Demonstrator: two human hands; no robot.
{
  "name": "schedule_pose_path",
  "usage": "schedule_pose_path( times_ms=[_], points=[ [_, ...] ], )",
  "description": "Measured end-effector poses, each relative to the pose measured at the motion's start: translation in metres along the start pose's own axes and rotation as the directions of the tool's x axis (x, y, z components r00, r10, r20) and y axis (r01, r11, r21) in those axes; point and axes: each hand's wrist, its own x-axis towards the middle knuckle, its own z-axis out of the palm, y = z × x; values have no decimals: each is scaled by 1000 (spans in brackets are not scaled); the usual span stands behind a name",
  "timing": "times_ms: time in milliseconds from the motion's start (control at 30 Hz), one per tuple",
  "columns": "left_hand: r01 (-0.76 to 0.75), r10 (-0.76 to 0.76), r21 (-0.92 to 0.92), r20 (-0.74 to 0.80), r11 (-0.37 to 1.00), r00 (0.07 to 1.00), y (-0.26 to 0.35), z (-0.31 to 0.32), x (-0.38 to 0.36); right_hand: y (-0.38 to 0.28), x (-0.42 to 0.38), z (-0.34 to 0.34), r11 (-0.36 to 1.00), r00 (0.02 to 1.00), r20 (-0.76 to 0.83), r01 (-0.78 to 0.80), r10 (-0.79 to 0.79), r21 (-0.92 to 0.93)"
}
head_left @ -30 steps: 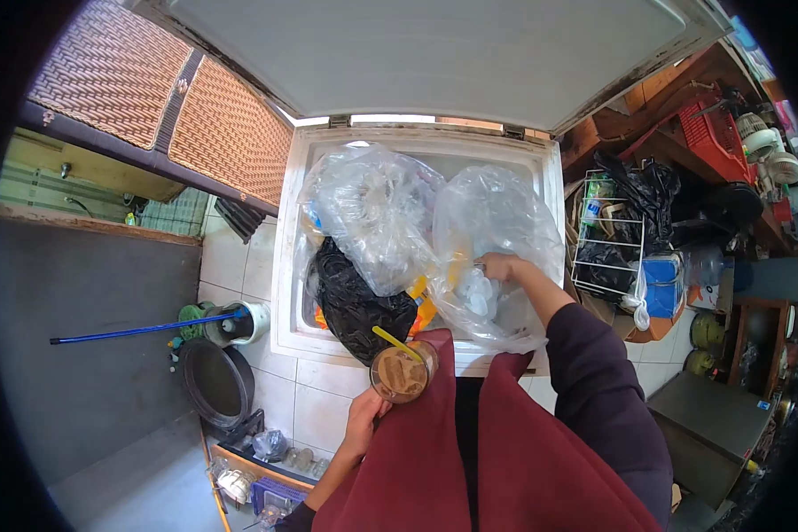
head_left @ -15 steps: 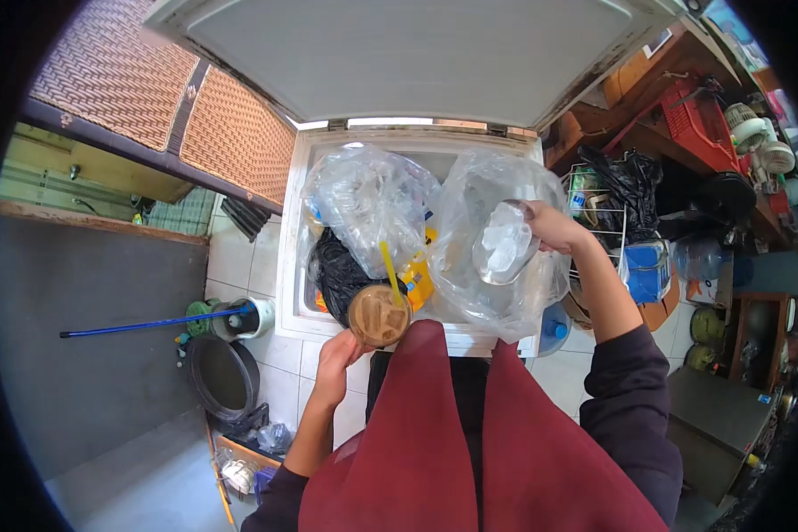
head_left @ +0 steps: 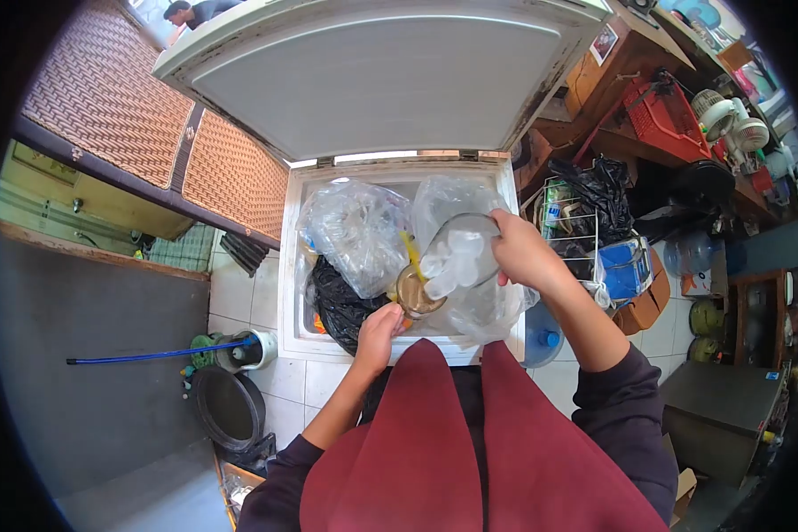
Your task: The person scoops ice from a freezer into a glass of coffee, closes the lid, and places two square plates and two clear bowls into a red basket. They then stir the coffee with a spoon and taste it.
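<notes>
My left hand (head_left: 380, 333) grips a glass of milky brown iced drink (head_left: 419, 293) with a yellow straw (head_left: 410, 245), over the front of the open chest freezer (head_left: 285, 301). My right hand (head_left: 525, 249) holds a rounded, see-through bowl (head_left: 486, 227) by its rim, tilted towards the glass. Ice pieces (head_left: 453, 263) lie in the bowl and reach its lower lip, right by the glass's mouth. Beneath my right hand spreads a clear plastic bag (head_left: 483, 315). To the left lie another filled clear bag (head_left: 355, 235) and a black plastic bag (head_left: 341, 306).
The raised freezer lid (head_left: 381, 89) stands behind. To the right are a wire rack (head_left: 567, 222), a blue box (head_left: 623, 266) and a large water bottle (head_left: 543, 339). A bucket (head_left: 255, 348) with a blue-handled stick stands left. Another person (head_left: 199, 12) appears beyond the lid.
My right hand has brought the bowl of ice leftwards and tipped it at the glass. My left hand has moved the glass right and slightly up to meet it.
</notes>
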Motion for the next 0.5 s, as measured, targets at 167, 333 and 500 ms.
schedule_pose_path(
  times_ms=[167, 333, 500],
  points=[
    [-15, 16, 83, -4, 996, 1000, -2, 2, 9, 3, -2, 6, 996, 993, -114, -24, 14, -83],
    [-1, 0, 48, 33, 999, 999, -2, 3, 14, 16, 0, 4, 991, 992, -83, -81, 90, 105],
    [35, -34, -8, 52, 999, 998, 3, 11, 24, 52, 9, 6, 913, 991, -53, -93, 124, 397]
  ],
)
